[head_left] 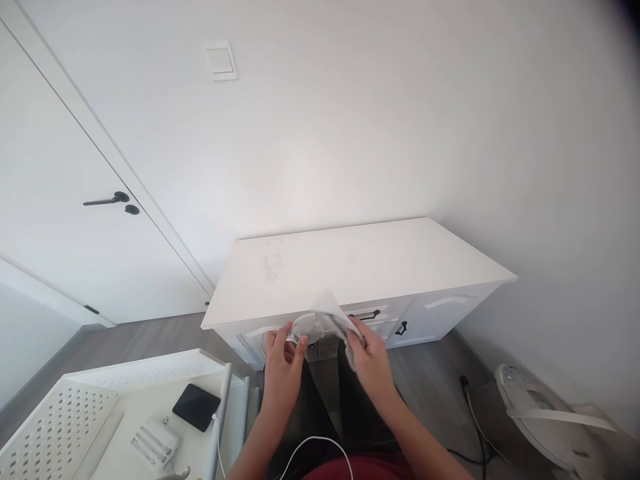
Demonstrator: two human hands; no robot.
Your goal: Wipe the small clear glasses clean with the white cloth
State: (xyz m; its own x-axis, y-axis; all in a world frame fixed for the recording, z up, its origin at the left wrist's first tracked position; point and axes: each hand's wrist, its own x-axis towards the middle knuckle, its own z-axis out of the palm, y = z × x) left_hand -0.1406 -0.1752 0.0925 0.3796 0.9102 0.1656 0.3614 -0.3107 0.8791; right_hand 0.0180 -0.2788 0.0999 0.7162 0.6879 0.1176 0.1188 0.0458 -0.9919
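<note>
My left hand (284,350) pinches a pair of clear-framed glasses (306,327), in front of the cabinet's front edge. One lens shows to the right of the fingers, and part of the other shows at their left. A light grey cloth (331,312) is gripped in my right hand (369,353), its loose end pointing up and left, close to the right-hand lens. Whether the cloth touches the lens, I cannot tell.
Before me stands a white cabinet (380,260) with black handles; faint clear shapes (271,267) show on its top. At lower left, a white cart (210,363) carries a black phone (196,407) and a white charger (156,443). A rice cooker (543,413) sits lower right. A white cable (320,438) crosses my lap.
</note>
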